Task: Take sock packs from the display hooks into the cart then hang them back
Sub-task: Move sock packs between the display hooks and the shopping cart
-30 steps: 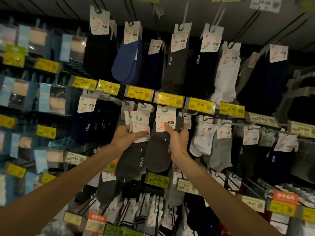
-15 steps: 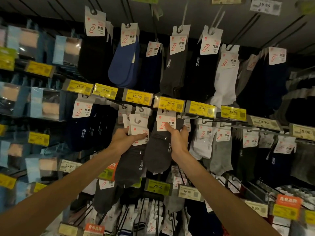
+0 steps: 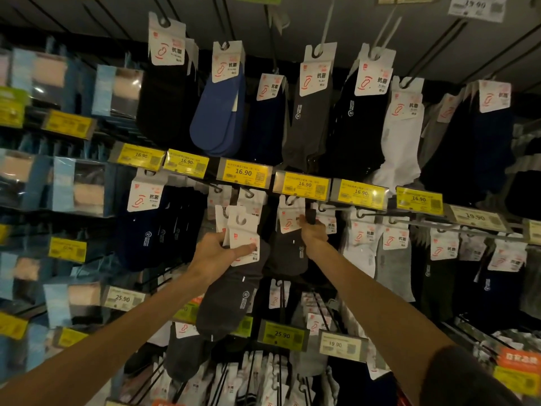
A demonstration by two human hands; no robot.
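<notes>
Dim sock display wall [image 3: 424, 30]: my left hand [image 3: 216, 253] fingers pinch a dark grey sock pack [image 3: 231, 294] (off its hook); right hand [image 3: 313, 234] fingers grip a hanging sock pack [image 3: 288, 253].

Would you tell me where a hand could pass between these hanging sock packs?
Only the dark gap between the packs in the left hand and the grey pack by the right hand; white packs rightward hang crowded.
</notes>
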